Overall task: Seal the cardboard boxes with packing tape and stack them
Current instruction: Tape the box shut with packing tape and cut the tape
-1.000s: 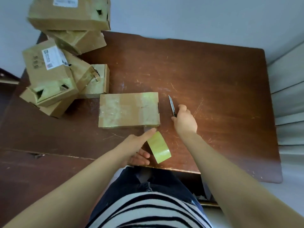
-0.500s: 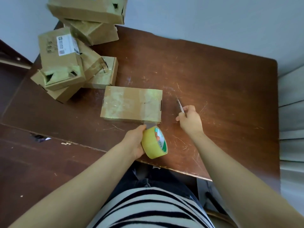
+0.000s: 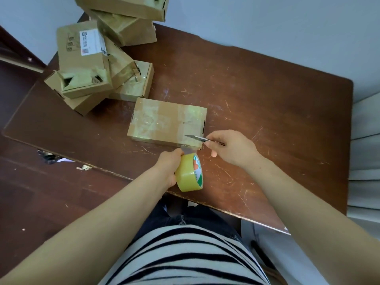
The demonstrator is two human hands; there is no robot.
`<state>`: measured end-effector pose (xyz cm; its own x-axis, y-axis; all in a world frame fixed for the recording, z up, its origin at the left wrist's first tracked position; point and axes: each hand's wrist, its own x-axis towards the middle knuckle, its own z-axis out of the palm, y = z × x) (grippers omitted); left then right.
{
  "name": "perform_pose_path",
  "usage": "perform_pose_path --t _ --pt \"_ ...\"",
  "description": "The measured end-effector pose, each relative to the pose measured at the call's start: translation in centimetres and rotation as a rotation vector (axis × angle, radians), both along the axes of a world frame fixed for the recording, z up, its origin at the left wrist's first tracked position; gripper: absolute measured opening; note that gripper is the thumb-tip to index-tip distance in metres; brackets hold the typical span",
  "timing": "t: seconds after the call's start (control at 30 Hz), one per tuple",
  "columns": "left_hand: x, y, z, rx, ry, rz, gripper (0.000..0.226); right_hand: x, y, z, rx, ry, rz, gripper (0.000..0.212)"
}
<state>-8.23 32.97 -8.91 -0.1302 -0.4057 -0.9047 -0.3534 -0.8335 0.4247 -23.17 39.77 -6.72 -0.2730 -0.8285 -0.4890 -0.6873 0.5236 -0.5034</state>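
A flat cardboard box (image 3: 166, 122), covered with shiny tape, lies in the middle of the brown table (image 3: 257, 95). My left hand (image 3: 169, 165) grips a yellowish tape roll (image 3: 190, 172) just below the box's near edge; a short strip of tape runs from the roll up to that edge. My right hand (image 3: 231, 148) pinches a thin knife (image 3: 196, 137), whose blade points left over the box's near right corner.
A leaning pile of several taped cardboard boxes (image 3: 86, 58) fills the table's far left corner against the wall. Scraps lie on the dark floor (image 3: 51, 202) by the table's left edge. White panels (image 3: 364, 161) stand at the right.
My right hand lifted the knife off the table and swung its blade left over the box's corner. My left hand turned the tape roll and kept it by the box's near edge.
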Motion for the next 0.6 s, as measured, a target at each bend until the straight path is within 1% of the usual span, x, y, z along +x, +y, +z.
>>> perform_pose_path --t 0.07,0.13,0.2,0.3,0.4,0.47,0.6 --pt "0.0 0.0 -0.2 -0.011 -0.003 -0.013 0.018 0.5 -0.4 0.7 0.035 0.152 0.12 0.023" --pt "-0.1 -0.1 -0.4 -0.012 -0.002 -0.02 0.017 1.0 -1.0 1.3 0.091 0.271 0.226 0.028" --pt "-0.2 -0.1 -0.5 -0.003 0.003 -0.022 0.014 1.5 -1.6 1.3 0.125 0.379 0.306 0.029" --pt "-0.2 -0.2 -0.8 -0.005 0.003 -0.02 0.021 2.1 -2.1 1.2 0.124 0.515 0.369 0.025" --pt "-0.2 -0.3 -1.1 -0.026 0.001 -0.009 0.018 2.7 -2.5 1.7 0.183 0.554 0.426 0.031" --pt "-0.3 -0.4 -1.2 -0.04 -0.007 -0.013 0.014 3.0 -2.6 2.0 0.185 0.568 0.461 0.033" --pt "-0.3 -0.6 -1.3 -0.045 0.003 -0.003 0.016 3.7 -2.9 1.5 0.189 0.606 0.522 0.036"
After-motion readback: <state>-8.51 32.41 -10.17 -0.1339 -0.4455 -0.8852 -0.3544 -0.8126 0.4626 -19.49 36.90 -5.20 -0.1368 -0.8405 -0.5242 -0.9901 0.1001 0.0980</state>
